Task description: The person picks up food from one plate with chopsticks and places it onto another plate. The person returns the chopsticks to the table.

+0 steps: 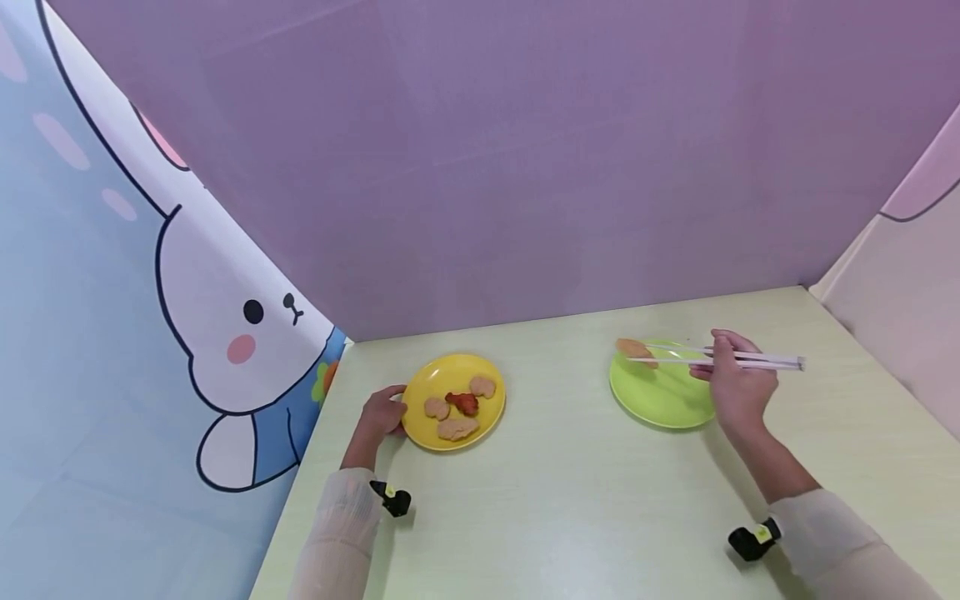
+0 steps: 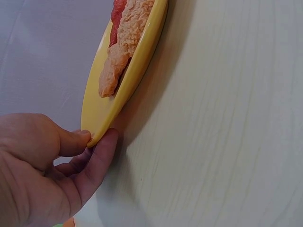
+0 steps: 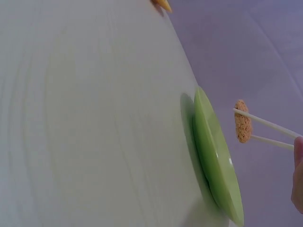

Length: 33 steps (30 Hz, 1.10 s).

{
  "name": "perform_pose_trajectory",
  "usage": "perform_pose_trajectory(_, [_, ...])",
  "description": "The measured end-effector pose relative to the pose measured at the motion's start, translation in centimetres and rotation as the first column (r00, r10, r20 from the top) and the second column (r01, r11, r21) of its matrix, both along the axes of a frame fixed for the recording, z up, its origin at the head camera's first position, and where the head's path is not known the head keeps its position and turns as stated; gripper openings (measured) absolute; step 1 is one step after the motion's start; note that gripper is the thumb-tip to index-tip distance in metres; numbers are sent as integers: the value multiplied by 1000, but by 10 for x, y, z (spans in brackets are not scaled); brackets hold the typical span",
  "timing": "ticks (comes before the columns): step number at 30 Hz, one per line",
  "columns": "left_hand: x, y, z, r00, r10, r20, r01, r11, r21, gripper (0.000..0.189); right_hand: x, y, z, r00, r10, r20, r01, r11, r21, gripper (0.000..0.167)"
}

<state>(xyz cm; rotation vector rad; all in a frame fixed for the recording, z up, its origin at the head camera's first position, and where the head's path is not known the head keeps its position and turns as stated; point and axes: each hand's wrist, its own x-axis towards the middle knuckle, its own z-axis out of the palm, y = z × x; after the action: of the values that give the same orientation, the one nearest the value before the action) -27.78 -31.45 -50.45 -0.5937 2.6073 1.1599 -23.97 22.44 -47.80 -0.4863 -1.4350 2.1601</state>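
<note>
My left hand (image 1: 382, 414) pinches the left rim of a yellow plate (image 1: 431, 382), thumb on top and fingers beneath in the left wrist view. On that plate lie a red drumstick-shaped piece (image 1: 463, 404) and several tan breaded pieces (image 1: 457, 429) like nuggets. My right hand (image 1: 738, 390) grips a pair of pale chopsticks (image 1: 757, 360). Between their tips is an orange-brown breaded nugget (image 3: 243, 125), held over the back left part of a light green plate (image 1: 667, 404). In the right wrist view the nugget hangs clear of this plate.
Both plates stand on a pale wood-grain table (image 1: 555, 467). A purple wall panel (image 1: 525, 183) rises along its back edge, and a blue panel with a cartoon rabbit (image 1: 240, 350) borders the left side. A pale panel (image 1: 900, 308) stands at the right.
</note>
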Motion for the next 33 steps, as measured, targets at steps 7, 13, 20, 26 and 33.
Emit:
perform_pose_trajectory(7, [0, -1, 0, 1000, -9, -15, 9, 1000, 11, 52, -3, -9, 2, 999, 38, -11, -38, 999, 5, 20])
perform_pose_trajectory(13, [1, -1, 1, 1000, -15, -15, 15, 1000, 13, 52, -5, -20, 4, 998, 62, -5, -62, 998, 5, 19])
perform_pose_trajectory(20, [0, -1, 1, 1000, 0, 5, 0, 1000, 20, 52, -9, -35, 4, 996, 86, -22, -85, 996, 10, 21])
perform_pose_trajectory(26, [2, 0, 3, 1000, -3, 5, 3, 1000, 20, 53, -10, -52, 8, 993, 119, -18, -118, 993, 27, 18])
perform_pose_trajectory(33, [4, 1, 5, 1000, 3, 4, -3, 1000, 19, 52, -12, -68, 10, 990, 141, -3, -140, 988, 69, 21])
